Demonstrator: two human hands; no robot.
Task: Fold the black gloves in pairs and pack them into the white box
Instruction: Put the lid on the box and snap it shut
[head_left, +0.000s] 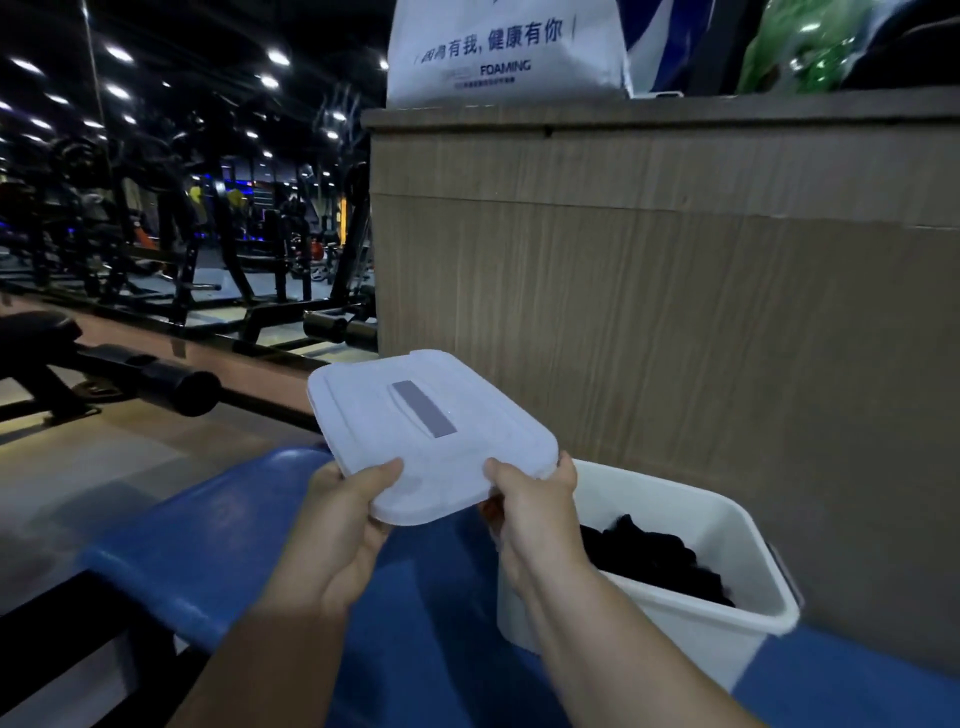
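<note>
Held in the air over a blue bench pad (218, 525): white lid (431, 431), near edge gripped by left hand (343, 525) and right hand (535, 525), thumbs on top, its grey strip running far-left to near-right. Just right, white box (727, 525) standing open on the pad, black gloves (654, 561) heaped inside. Wood-grain counter (675, 312) behind; dim gym machines (156, 234) at left

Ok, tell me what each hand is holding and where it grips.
Both hold the white lid by its near edge: the left hand at the near left corner, the right hand at the near right, thumbs on top. It is off the white box.
</note>
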